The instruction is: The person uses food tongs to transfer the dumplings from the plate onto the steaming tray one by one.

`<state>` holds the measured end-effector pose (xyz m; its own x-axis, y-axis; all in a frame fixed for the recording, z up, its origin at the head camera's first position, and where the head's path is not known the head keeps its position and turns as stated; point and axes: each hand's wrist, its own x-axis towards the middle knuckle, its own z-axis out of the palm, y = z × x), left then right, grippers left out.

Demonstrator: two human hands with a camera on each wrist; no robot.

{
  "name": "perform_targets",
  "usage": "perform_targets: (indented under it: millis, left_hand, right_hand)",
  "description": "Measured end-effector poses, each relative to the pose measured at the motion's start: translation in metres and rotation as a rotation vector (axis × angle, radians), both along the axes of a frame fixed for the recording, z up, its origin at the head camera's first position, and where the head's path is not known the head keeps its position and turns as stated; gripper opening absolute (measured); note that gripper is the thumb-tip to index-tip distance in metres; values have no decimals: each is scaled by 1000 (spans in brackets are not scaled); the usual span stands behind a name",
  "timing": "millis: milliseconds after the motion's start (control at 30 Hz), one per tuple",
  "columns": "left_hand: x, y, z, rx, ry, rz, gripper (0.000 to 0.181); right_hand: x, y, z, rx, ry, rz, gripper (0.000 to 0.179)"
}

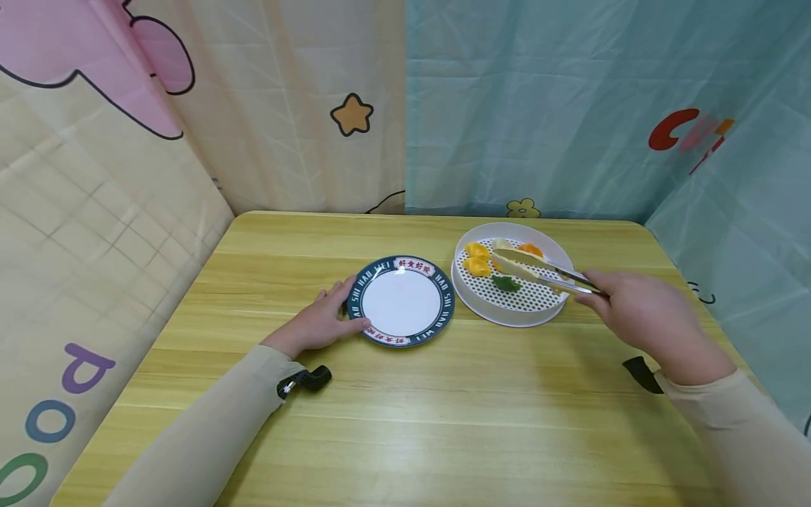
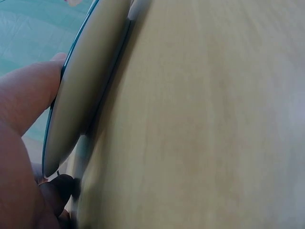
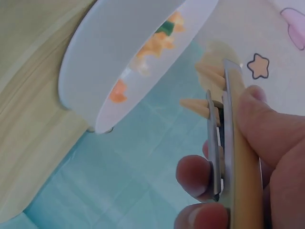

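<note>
On the table, my left hand [image 1: 326,320] pinches the left rim of a round plate [image 1: 402,303], which has a white middle and a dark blue lettered border. The left wrist view shows my thumb over the rim, with fingers beneath the plate's underside [image 2: 88,81]. My right hand [image 1: 652,320] grips metal tongs [image 1: 564,271] with beige ends. Those ends reach over a white steamer tray [image 1: 507,317] with a perforated floor. Inside lie yellow dumplings [image 1: 476,267], an orange dumpling [image 1: 531,249], a pale dumpling [image 1: 503,243] and a green dumpling [image 1: 507,283]. Whether the tongs hold one, I cannot tell.
The wood-grain table [image 1: 405,422] has its back edge just behind the tray. Printed curtains [image 1: 285,105] hang along the back and both sides. The plate and tray stand close side by side.
</note>
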<state>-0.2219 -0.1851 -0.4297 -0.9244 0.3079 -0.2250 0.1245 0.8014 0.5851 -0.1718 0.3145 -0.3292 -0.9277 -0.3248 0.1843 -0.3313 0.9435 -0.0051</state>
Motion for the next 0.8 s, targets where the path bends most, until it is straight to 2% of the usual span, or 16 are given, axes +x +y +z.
perform_targets:
  millis: [200,367,533,600,800]
  left_hand:
    - [0,1,1,12,2,-4,107]
    - [0,0,2,5,-4,0,107]
    - [0,-1,1,-7,-10,2,108]
    - [0,-1,1,-8,-9,0,108]
    - [0,0,1,-5,6,-9,107]
  right_hand:
    - [-3,-29,1,-50,-19,5,44]
    - [-5,-65,-9,-72,-55,48,51]
    - [-5,-107,-22,-80,-160,68,53]
    - [-5,-121,-27,-73,-191,85,48]
    - [-9,-147,-41,-32,-257,120,46]
